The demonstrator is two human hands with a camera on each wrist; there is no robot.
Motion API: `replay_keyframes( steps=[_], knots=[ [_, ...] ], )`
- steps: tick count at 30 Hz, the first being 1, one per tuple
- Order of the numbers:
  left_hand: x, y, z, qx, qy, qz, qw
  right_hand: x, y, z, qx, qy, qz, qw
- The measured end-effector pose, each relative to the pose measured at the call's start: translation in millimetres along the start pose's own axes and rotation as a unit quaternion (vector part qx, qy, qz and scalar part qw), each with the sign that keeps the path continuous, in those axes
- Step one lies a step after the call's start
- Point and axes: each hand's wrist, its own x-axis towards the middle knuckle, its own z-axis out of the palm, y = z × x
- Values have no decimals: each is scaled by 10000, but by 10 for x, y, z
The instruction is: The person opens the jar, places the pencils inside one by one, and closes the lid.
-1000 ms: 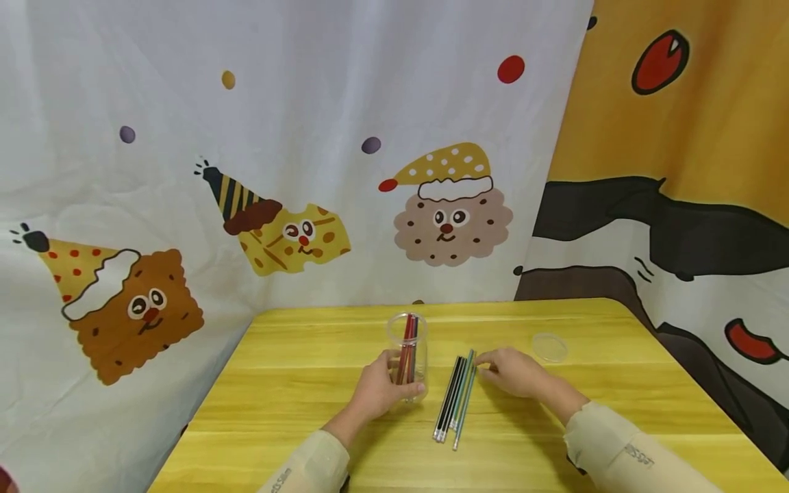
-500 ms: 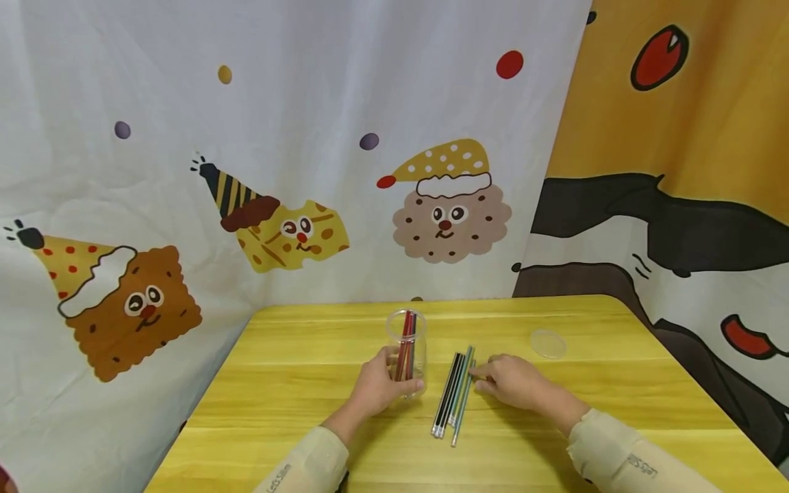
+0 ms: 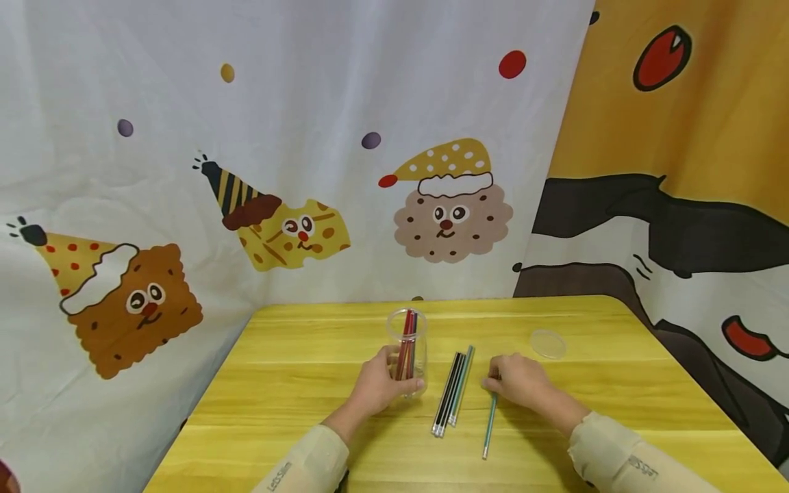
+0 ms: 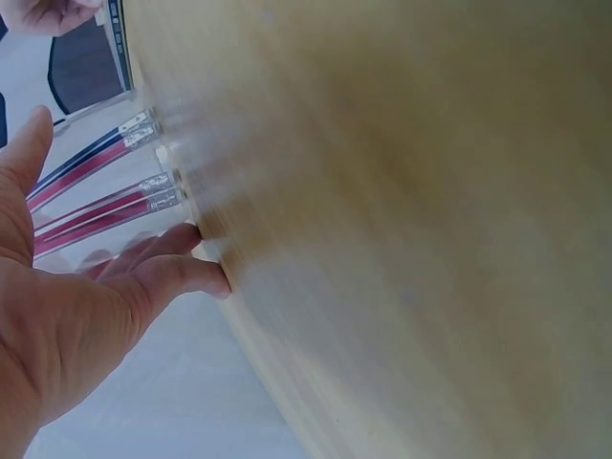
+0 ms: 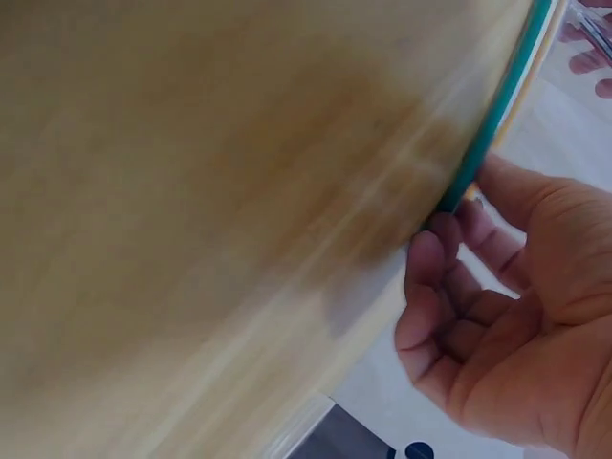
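My left hand (image 3: 376, 385) is curled round a clear plastic jar (image 3: 420, 359) that stands upright on the table. Inside the jar lean several red pencils (image 3: 407, 349) and a dark one, their eraser ends down at the base in the left wrist view. To the right, my right hand (image 3: 519, 378) pinches one green pencil (image 3: 490, 428) between thumb and fingertips, near its far end; the eraser end points toward me. Between the hands lies a small row of black pencils (image 3: 448, 394) with green pencils (image 3: 462, 385) at its right side.
A round clear lid (image 3: 548, 344) lies flat on the yellow wood-grain table (image 3: 296, 411), beyond my right hand. A cartoon-printed curtain (image 3: 320, 103) hangs behind the table's far edge.
My right hand has taken hold of one green pencil and drawn it rightward, apart from the row. The left hand and the jar have stayed in place.
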Motion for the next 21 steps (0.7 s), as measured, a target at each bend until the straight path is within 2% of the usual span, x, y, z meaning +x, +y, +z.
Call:
replay_keyframes(
  steps=[4, 8, 11, 14, 16, 18, 20, 21],
  knots=[
    [9, 3, 0, 15, 2, 5, 10000, -5, 19, -67, 391, -294, 426, 9979],
    [20, -6, 6, 17, -14, 14, 10000, -6, 43, -161, 722, -529, 680, 9937],
    [26, -13, 13, 13, -21, 16, 10000, 9, 58, -279, 959, -505, 527, 9927],
    [26, -14, 9, 2, -20, 29, 10000, 68, 43, -492, 1401, -314, 122, 9896],
    [27, -11, 3, -3, -6, 36, 10000, 127, -6, -687, 1783, 29, -276, 9836],
    [22, -4, -4, -16, -2, 15, 10000, 190, -89, -877, 2128, 679, -663, 9725],
    [23, 2, -5, -20, 6, -6, 10000, 238, -222, -1071, 2389, 1503, -887, 9552],
    [24, 4, -4, -40, 5, -21, 10000, 251, -306, -1164, 2554, 1919, -953, 9428]
  ],
)
